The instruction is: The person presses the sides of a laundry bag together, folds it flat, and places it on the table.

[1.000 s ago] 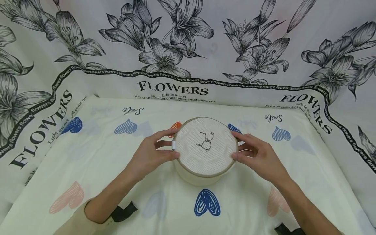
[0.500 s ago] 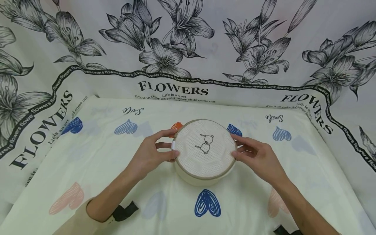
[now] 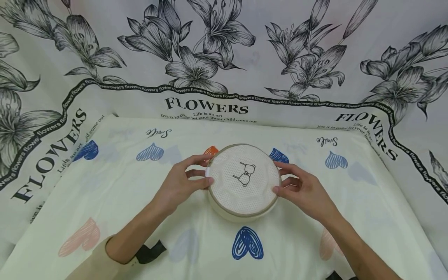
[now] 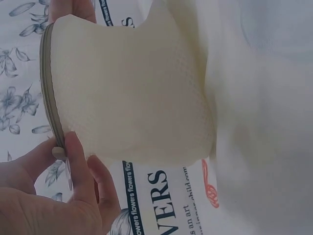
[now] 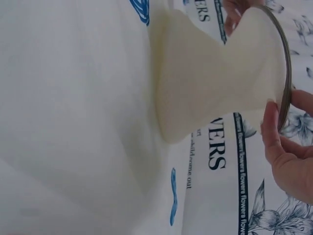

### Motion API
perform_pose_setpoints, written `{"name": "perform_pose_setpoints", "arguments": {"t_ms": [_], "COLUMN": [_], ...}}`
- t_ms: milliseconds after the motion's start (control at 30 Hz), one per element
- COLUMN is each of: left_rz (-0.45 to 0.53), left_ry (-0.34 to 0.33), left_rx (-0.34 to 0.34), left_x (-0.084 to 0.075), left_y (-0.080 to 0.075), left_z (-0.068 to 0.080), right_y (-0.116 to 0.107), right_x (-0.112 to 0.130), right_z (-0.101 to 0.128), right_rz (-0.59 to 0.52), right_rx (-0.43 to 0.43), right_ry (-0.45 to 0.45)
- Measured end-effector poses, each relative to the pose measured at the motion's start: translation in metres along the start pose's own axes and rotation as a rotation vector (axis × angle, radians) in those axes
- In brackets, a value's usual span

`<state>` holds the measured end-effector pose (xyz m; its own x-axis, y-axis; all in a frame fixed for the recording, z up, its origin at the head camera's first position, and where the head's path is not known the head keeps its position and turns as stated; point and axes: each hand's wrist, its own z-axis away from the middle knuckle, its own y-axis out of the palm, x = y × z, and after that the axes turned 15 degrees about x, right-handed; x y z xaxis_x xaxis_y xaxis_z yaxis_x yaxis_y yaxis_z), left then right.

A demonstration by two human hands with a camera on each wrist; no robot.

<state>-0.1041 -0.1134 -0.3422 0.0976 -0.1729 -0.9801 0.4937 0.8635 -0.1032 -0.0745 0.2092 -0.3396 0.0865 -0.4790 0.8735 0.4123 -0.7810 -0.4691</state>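
Mesh bag (image 4: 127,93) stands on the heart cloth (image 3: 297,252), just between the left grip (image 3: 177,183) and the right grip (image 3: 308,190), about as near to both, its zip edge (image 4: 47,78) pinched by each and its round bear-print top (image 3: 241,202) facing up.

Soft, even light fills the head view, laying faint shadows on the cloth (image 3: 294,245). Both wrist views look dimmer and hazy.
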Motion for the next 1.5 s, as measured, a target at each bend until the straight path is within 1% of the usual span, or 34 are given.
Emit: {"name": "perform_pose_setpoints", "arguments": {"t_ms": [167,300,367,533,600,767,1000,1167,1267,1367,1500], "left_rz": [0.036,0.044,0.028,-0.064,-0.080,-0.060,-0.051,-0.028,-0.018,-0.006,-0.023], "left_ry": [-0.020,-0.043,-0.054,-0.081,-0.080,-0.060,-0.058,-0.048,-0.048,-0.058,-0.088], "left_rx": [-0.013,0.001,0.011,0.006,0.003,0.013,0.017,0.021,0.014,0.007,0.000], "left_x": [0.000,0.001,0.001,0.002,0.002,0.003,0.005,0.008,0.009,0.009,0.008], "left_y": [0.001,0.002,0.003,0.005,0.006,0.005,0.006,0.005,0.005,0.005,0.005], "left_z": [-0.003,-0.002,-0.002,-0.002,-0.002,-0.004,-0.005,-0.007,-0.009,-0.010,-0.009], "right_y": [0.002,0.002,0.003,0.003,0.003,0.000,-0.006,-0.007,-0.006,-0.005,-0.004], "right_x": [0.000,-0.001,-0.002,-0.006,-0.007,-0.009,-0.012,-0.014,-0.015,-0.016,-0.017], "right_z": [0.000,0.000,0.000,-0.001,-0.002,-0.004,-0.007,-0.009,-0.009,-0.009,-0.010], "right_rz": [-0.008,0.000,0.005,0.008,0.015,0.024,0.021,0.032,0.016,0.010,0.023], "right_rx": [0.029,0.066,0.078,0.095,0.098,0.107,0.114,0.112,0.122,0.129,0.138], "right_ry": [0.026,0.044,0.048,0.051,0.048,0.030,-0.011,-0.009,0.001,0.010,0.023]}}
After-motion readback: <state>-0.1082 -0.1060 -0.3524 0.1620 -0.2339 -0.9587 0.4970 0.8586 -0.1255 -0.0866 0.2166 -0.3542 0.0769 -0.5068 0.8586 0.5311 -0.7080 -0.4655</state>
